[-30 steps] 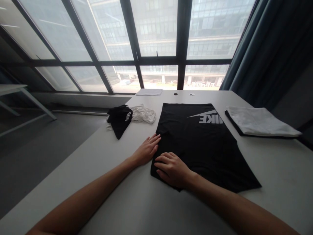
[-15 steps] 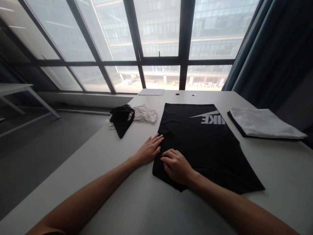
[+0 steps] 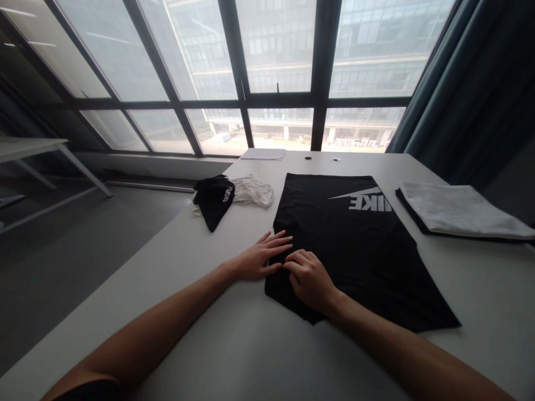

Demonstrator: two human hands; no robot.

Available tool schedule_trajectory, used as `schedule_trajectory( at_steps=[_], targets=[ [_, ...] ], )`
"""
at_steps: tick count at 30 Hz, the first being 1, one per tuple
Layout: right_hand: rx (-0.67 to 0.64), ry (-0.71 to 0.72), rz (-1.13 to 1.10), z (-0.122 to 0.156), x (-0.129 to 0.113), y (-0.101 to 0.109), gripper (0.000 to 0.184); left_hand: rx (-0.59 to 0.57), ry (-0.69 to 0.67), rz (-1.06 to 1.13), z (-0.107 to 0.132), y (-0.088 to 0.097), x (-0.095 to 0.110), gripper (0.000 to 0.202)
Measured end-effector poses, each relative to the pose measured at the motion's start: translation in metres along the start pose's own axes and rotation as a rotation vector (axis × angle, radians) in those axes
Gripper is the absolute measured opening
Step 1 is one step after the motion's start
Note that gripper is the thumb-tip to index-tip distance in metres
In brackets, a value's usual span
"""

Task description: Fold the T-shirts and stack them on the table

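A black T-shirt [image 3: 346,245] with a white NIKE print lies spread on the white table, its lettering upside down from where I look. My left hand [image 3: 265,257] rests on the shirt's left edge, fingers spread and flat. Close beside it, my right hand [image 3: 311,278] bends over the cloth near the lower left part. The right fingers are curled together against the fabric in what looks like a pinch; the fingertips are partly hidden.
Left of the shirt lie a crumpled black garment [image 3: 215,203] and a white one [image 3: 254,192]. A folded white cloth [image 3: 460,209] sits on black fabric at the right. White papers [image 3: 263,154] lie at the table's [image 3: 217,328] far end, before windows.
My left hand has slid rightward farther onto the shirt, and its fingers have spread. My right hand has shifted slightly, staying curled. The view has shifted a little.
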State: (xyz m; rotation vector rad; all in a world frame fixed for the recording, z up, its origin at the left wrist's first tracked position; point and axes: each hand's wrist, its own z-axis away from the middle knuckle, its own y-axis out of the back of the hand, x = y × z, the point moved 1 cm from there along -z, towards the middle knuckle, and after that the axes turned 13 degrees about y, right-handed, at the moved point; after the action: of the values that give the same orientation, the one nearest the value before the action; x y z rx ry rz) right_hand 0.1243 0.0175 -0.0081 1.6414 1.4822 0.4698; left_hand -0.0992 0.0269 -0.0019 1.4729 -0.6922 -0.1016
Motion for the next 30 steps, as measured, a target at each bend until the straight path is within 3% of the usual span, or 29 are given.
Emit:
schedule_trajectory(
  at_steps=[3,7,13,21,25,27,30],
  targets=[
    [0.073,-0.076,0.023,0.001,0.003,0.003,0.022,-0.095,-0.082,0.035,0.003,0.007,0.003,0.074],
    [0.069,-0.16,0.053,0.002,0.006,0.004,0.024,-0.174,-0.075,0.005,0.005,0.011,0.011,0.088],
    [0.026,-0.219,0.087,0.002,0.007,0.004,0.023,-0.173,-0.029,0.045,0.004,0.013,0.018,0.093],
    [-0.073,-0.244,0.133,0.002,0.01,-0.001,0.022,-0.151,-0.064,0.031,0.004,0.013,0.016,0.095],
    [-0.067,-0.239,0.139,0.002,0.01,-0.001,0.02,-0.11,-0.057,0.04,0.004,0.009,0.011,0.073],
    [-0.068,-0.237,0.14,0.003,0.01,-0.001,0.019,-0.026,0.016,0.024,0.003,0.007,0.006,0.057],
    [-0.072,-0.239,0.138,0.003,0.009,0.0,0.019,0.1,0.164,-0.029,-0.001,0.002,-0.003,0.049]
  ],
)
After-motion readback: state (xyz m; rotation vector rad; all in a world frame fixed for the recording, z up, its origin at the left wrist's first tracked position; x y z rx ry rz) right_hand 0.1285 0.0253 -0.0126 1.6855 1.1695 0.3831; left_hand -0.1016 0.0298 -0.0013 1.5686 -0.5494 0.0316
